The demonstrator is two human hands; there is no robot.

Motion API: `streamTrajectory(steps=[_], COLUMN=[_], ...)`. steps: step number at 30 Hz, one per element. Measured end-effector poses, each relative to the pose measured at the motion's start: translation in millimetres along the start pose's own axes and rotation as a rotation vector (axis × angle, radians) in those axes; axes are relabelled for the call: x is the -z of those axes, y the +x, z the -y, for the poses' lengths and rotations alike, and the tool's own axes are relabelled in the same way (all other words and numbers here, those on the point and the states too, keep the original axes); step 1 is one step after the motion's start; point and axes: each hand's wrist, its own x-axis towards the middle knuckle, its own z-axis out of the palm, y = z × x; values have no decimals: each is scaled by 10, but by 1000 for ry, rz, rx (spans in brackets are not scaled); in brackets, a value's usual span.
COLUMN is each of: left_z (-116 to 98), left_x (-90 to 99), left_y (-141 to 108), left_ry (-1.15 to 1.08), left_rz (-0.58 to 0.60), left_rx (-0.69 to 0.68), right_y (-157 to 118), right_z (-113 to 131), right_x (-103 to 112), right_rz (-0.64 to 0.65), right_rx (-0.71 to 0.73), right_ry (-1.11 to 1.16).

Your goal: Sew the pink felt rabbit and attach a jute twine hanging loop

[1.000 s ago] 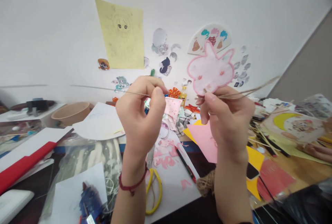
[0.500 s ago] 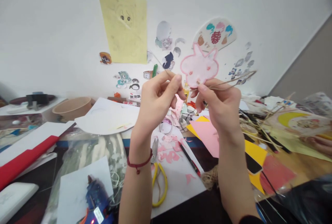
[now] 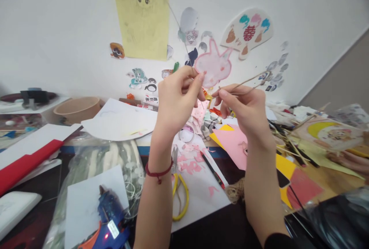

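Both my hands are raised over the middle of the table. My left hand is closed in a pinch at the lower left edge of a pink rabbit-shaped cutout with a darker pink rim. A thin dark stick slants up and left from behind these fingers. My right hand pinches a brown twine, whose loop reaches out to the right. The twine's short end points left, below the cutout and apart from my left fingers.
A blue glue gun with a red light lies front left. Yellow-handled scissors, pink scraps and a twine ball lie mid-table. A clay-coloured pot stands back left. Another person's hand is at the far right.
The cutout has moved left, away from my right fingertips to my left hand's fingers. My right hand still holds the twine. The view has tilted down slightly.
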Motion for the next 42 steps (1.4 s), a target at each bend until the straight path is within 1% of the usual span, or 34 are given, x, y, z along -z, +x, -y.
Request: streamTrajectory(steps=[2, 4, 5, 7, 9, 10, 12, 14, 16, 18, 19, 21, 22, 23, 24, 25, 28, 29, 31, 34, 36, 38, 39, 40, 42], left_z=[48, 89, 105, 127, 138, 141, 143, 143, 143, 143, 145, 151, 156, 160, 164, 167, 164, 159, 147, 128, 118, 106, 96, 84, 48], left_x=[59, 114, 137, 170, 190, 196, 205, 211, 217, 225, 229, 238, 243, 247, 250, 252, 253, 252, 248, 236, 222, 200, 186, 171, 142], left_y=[5, 10, 11, 14, 15, 15, 15, 13, 8, 4, 2, 1, 2, 3, 3, 4, -1, -4, -12, -22, -23, -19, -15, -10, 0], left_ry=[61, 112, 135, 180, 216, 230, 255, 271, 284, 298, 307, 328, 339, 353, 368, 382, 412, 418, 433, 450, 450, 436, 422, 403, 371], left_rz=[-22, -16, -11, -6, 6, 19, 56, 93, 128, 164, 187, 249, 281, 310, 333, 350, 387, 404, 433, 451, 460, 452, 422, 362, 164], left_rx=[5, 18, 28, 42, 49, 53, 64, 79, 88, 99, 106, 117, 119, 121, 122, 120, 109, 100, 78, 47, 27, 4, -10, -31, -87], right_y=[6, 14, 22, 44, 74, 89, 111, 120, 116, 103, 95, 82, 77, 74, 72, 71, 70, 68, 63, 45, 27, 10, 2, -4, -14], right_z=[-28, -67, -93, -158, -238, -279, -356, -413, -442, -441, -433, -409, -396, -382, -368, -353, -299, -280, -248, -213, -189, -156, -134, -109, -56], right_x=[94, 186, 223, 263, 255, 237, 193, 158, 150, 168, 185, 229, 254, 279, 302, 319, 317, 295, 226, 112, 60, 32, 23, 14, -9], right_rz=[85, 233, 336, 588, 807, 893, 1004, 1040, 1018, 928, 847, 645, 550, 480, 453, 459, 542, 533, 458, 305, 246, 227, 216, 195, 125], right_rx=[-98, -173, -212, -294, -390, -421, -458, -463, -451, -439, -426, -374, -336, -296, -264, -245, -239, -235, -239, -238, -244, -248, -244, -230, -168], right_ry=[-147, -334, -421, -567, -649, -678, -714, -729, -752, -771, -760, -693, -633, -560, -477, -386, -104, -37, 12, 9, 3, -5, -3, 7, 45])
